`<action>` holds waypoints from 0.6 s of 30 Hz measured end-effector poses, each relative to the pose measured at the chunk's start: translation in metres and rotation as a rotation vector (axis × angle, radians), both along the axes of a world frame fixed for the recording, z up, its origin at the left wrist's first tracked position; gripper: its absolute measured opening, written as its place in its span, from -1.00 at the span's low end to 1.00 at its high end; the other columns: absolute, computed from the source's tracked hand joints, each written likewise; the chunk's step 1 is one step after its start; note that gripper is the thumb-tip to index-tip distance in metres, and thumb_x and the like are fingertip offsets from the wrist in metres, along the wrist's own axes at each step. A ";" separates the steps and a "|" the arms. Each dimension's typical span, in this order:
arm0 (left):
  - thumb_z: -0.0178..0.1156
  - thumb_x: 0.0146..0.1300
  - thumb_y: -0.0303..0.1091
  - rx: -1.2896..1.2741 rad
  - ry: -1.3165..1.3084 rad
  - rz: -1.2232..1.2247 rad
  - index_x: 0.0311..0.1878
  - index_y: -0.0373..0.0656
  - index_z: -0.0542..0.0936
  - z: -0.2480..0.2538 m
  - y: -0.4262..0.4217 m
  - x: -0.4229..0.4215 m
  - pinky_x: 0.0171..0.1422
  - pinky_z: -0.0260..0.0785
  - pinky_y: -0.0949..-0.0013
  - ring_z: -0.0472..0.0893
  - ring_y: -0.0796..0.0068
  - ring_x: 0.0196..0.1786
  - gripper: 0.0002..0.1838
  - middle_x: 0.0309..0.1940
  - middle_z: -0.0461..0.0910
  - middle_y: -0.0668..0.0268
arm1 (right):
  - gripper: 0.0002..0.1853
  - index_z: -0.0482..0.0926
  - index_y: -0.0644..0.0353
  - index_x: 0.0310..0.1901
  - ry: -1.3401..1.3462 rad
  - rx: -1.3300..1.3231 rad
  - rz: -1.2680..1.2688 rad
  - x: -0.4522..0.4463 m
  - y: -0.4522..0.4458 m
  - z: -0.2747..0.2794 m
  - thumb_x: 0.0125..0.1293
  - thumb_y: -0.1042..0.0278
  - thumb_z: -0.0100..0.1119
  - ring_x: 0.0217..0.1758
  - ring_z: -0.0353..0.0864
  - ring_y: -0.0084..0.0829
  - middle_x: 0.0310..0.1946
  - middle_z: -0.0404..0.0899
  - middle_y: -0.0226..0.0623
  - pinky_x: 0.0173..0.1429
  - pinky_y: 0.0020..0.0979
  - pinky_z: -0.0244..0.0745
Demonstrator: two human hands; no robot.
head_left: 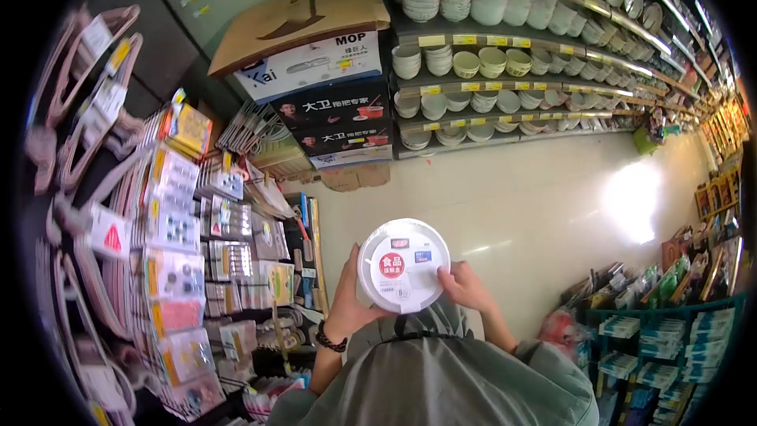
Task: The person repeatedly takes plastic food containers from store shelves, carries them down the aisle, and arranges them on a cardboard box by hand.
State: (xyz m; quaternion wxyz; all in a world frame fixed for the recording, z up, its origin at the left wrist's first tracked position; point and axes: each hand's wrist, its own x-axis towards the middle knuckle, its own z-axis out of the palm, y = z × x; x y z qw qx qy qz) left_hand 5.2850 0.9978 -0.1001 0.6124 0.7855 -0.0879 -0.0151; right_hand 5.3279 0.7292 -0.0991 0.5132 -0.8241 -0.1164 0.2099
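Note:
A round white food storage container [410,256] with a printed label on its lid is held in front of my body, lid facing up toward me. My left hand [347,304], with a dark beaded bracelet at the wrist, is closed around its left and lower side. My right hand [467,285] grips its right edge, the thumb resting on the lid's rim. The fingers under the container are hidden.
Shelves of stacked bowls [489,63] run along the far side. Mop boxes [331,102] are piled at their left end. Hanging packaged goods [177,268] and clothes hangers [95,110] line the left. A rack with packets [662,339] stands at right. Pale tiled floor [512,197] lies between.

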 end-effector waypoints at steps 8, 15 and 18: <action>0.76 -0.36 -0.38 -0.281 -0.062 0.050 0.62 -0.19 -0.17 0.002 0.006 0.196 0.54 0.25 0.12 0.32 0.25 0.48 0.54 0.48 0.23 0.11 | -0.78 0.51 0.29 -0.11 0.050 0.626 -0.006 0.183 0.011 -0.005 0.45 0.28 0.17 -0.18 0.57 -0.54 -0.27 0.56 -0.36 -0.02 -0.41 0.51; 0.75 -0.32 0.04 -0.319 -0.265 0.283 0.58 -0.30 -0.04 0.005 0.021 0.323 0.45 0.34 0.13 0.37 0.28 0.43 0.49 0.42 0.29 0.11 | -0.73 0.42 0.19 0.00 0.114 0.802 -0.001 0.315 0.056 0.039 0.37 0.50 0.29 0.00 0.47 -0.58 -0.10 0.46 -0.41 0.19 -0.39 0.42; 0.74 -0.31 0.03 -0.431 -0.213 0.312 0.59 -0.28 -0.04 0.008 0.029 0.360 0.45 0.34 0.15 0.37 0.30 0.42 0.49 0.42 0.28 0.12 | -0.71 0.41 0.19 0.02 -0.001 0.774 -0.030 0.354 0.077 0.053 0.35 0.52 0.30 0.02 0.48 -0.54 -0.09 0.46 -0.41 0.23 -0.35 0.41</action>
